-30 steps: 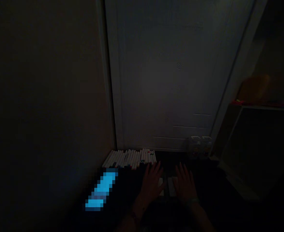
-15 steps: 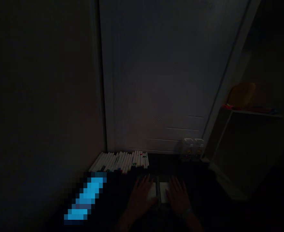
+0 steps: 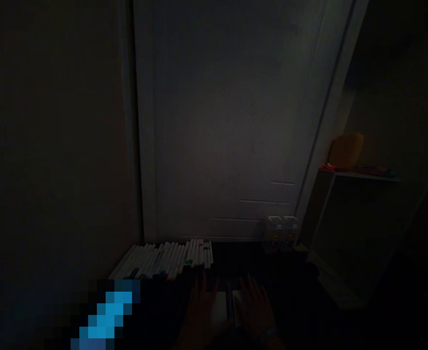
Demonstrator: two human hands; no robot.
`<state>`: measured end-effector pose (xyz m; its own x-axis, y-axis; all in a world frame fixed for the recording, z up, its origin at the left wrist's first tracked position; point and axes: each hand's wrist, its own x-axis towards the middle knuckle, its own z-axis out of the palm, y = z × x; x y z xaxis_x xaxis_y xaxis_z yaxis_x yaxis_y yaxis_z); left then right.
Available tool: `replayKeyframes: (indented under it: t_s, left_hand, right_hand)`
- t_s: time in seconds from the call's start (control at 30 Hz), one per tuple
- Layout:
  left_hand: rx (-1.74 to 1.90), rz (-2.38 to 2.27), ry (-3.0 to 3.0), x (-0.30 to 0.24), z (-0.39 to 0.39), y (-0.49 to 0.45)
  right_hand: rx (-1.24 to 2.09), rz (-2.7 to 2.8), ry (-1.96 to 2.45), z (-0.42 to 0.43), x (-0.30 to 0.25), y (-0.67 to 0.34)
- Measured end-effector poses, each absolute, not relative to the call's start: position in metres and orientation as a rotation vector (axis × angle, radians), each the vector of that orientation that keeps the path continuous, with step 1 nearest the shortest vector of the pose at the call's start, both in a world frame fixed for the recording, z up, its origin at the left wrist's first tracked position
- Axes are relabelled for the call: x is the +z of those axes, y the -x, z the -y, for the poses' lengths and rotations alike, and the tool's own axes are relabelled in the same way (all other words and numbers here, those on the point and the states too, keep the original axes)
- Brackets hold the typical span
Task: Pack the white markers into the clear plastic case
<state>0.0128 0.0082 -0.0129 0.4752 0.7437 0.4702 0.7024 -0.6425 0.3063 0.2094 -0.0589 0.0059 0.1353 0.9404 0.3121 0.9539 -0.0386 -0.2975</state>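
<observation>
Room: very dim; pale panel like a door (image 3: 199, 136) across the far side, brownish wall (image 3: 57, 121) on the left.
Tabletop: black tabletop (image 3: 236, 257), edges lost in the dark from where I stand.
Left hand: left hand (image 3: 199, 313) at the near middle, palm down, fingers stretched out and spread, at the left white slab; contact hard to confirm.
Right hand: right hand (image 3: 255, 308) just beside it, palm down, fingers also straight and fanned, partly covering the right white slab; band (image 3: 270, 333) on the wrist.
White slabs: left white slab (image 3: 220, 306) and right white slab (image 3: 236, 295), side by side between the hands, a dark strip (image 3: 229, 304) separating them; material can't tell.
Markers: row of white markers (image 3: 166, 257), far left on the tabletop, packed close, some with coloured ends.
Clear containers: two clear containers (image 3: 273, 236), upright, far right by the panel, coloured labels, print too small to read.
Blue patch: bright blue patch (image 3: 106, 316), near left, slanted, pixelated.
Shelf: shelf unit (image 3: 363, 176) on the right, carrying an orange item (image 3: 346, 150) and a small pink item (image 3: 328, 166), both blurry.
</observation>
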Motion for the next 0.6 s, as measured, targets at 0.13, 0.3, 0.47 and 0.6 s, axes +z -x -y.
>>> replayKeyframes:
  t_s: [0.13,0.3,0.47,0.6]
  left_hand:
    - [0.969,-1.458,-2.600,-0.025,-0.015,-0.019]
    - [0.899,-1.451,-2.792,-0.028,-0.018,-0.020]
    - [0.870,-1.439,-2.875,-0.026,-0.022,-0.019]
    - [0.845,-1.429,-2.890,-0.023,-0.023,-0.020]
  right_hand:
    - [-0.068,1.802,2.008,0.058,0.004,-0.209]
    - [-0.058,1.770,2.089,0.053,0.001,-0.208]
    - [-0.065,1.775,2.100,0.049,-0.005,-0.210]
    - [-0.062,1.769,2.114,0.048,-0.008,-0.210]
